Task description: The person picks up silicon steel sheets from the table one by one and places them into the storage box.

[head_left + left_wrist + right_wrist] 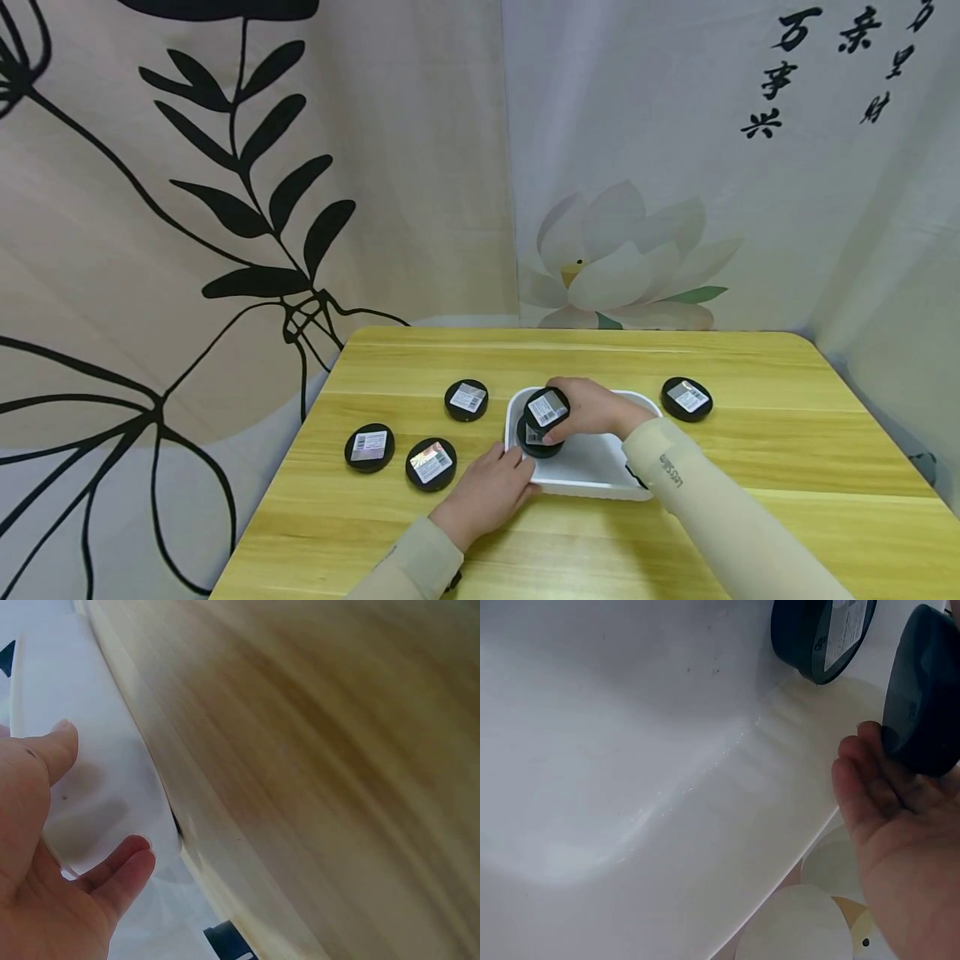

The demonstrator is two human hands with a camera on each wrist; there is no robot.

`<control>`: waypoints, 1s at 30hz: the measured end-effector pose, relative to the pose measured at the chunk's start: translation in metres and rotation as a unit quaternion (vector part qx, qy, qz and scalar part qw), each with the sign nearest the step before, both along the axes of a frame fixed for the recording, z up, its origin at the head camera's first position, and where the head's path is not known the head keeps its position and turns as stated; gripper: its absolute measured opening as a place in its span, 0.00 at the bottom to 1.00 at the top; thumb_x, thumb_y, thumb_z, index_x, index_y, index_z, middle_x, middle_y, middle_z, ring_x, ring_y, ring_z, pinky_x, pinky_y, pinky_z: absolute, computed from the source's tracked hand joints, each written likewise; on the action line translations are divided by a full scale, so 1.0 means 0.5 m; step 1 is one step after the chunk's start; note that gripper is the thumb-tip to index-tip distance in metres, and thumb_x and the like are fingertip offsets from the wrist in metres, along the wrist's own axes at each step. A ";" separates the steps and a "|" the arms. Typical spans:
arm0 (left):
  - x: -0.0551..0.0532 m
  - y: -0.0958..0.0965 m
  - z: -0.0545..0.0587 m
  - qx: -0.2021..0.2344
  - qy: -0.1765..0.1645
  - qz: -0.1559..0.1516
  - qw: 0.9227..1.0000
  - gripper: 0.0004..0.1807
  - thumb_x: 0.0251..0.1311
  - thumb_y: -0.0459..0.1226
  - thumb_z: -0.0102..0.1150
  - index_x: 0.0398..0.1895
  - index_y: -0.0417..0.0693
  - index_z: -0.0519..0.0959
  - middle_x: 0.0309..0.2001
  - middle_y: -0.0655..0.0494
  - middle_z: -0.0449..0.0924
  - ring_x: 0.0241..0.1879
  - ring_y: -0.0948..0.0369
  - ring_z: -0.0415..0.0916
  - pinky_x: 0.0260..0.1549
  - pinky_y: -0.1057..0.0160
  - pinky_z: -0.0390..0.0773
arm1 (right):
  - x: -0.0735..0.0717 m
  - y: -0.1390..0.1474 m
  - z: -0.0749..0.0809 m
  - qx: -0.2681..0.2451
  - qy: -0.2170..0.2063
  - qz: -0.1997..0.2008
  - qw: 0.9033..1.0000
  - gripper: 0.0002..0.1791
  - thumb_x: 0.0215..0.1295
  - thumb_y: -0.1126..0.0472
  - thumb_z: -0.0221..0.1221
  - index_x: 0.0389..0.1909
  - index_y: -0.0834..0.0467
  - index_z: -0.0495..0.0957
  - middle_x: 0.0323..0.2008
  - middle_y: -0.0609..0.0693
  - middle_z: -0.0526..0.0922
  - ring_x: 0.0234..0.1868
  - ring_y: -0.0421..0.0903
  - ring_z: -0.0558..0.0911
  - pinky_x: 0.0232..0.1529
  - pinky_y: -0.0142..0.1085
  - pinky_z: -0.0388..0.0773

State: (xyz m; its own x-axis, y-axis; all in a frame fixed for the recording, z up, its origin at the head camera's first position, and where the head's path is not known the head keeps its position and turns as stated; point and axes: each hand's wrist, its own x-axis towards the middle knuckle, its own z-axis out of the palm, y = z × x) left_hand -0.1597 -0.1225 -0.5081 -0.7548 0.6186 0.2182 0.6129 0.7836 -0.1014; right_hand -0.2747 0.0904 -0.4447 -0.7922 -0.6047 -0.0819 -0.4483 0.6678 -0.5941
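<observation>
Below the frame's centre, the right grip pinches a black tin over the left end of the white tray, above a second tin; the left grip clasps the tray's lower-left corner.

Beyond and to the right of the right hand, black characters on the backdrop read 万事兴 down one column, with 亲, 里 and 财 farther right. The black disc in that hand bears a barcode label, its print too small to read. The lettering on the right sleeve is unclear.
</observation>
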 end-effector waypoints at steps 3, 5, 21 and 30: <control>-0.001 0.000 -0.002 -0.001 -0.003 0.000 1.000 0.17 0.73 0.56 0.50 0.42 0.54 0.75 0.42 0.60 0.77 0.41 0.59 0.70 0.43 0.62 0.75 | 0.001 -0.001 -0.001 0.006 -0.001 0.000 1.000 0.45 0.42 0.47 0.80 0.60 0.62 0.74 0.45 0.47 0.83 0.44 0.43 0.79 0.52 0.42 0.77; -0.001 0.001 -0.003 -0.002 -0.005 -0.002 1.000 0.17 0.73 0.56 0.50 0.43 0.54 0.76 0.42 0.60 0.77 0.42 0.59 0.70 0.45 0.62 0.75 | 0.001 -0.002 -0.003 0.011 -0.005 0.001 1.000 0.46 0.42 0.45 0.80 0.61 0.61 0.73 0.45 0.47 0.83 0.44 0.43 0.79 0.52 0.42 0.77; 0.000 -0.001 0.001 -0.004 -0.010 0.000 1.000 0.17 0.73 0.55 0.50 0.46 0.54 0.76 0.42 0.61 0.77 0.41 0.60 0.69 0.45 0.63 0.75 | -0.002 -0.015 -0.011 0.018 -0.002 0.021 1.000 0.45 0.42 0.44 0.80 0.60 0.61 0.74 0.44 0.45 0.83 0.44 0.42 0.79 0.52 0.41 0.77; 0.002 0.001 0.003 -0.009 -0.011 0.004 1.000 0.17 0.74 0.55 0.48 0.46 0.53 0.76 0.41 0.61 0.77 0.42 0.60 0.69 0.45 0.63 0.75 | -0.005 -0.014 -0.031 0.020 0.026 0.030 0.999 0.47 0.42 0.45 0.80 0.61 0.63 0.73 0.45 0.48 0.84 0.46 0.44 0.80 0.53 0.43 0.77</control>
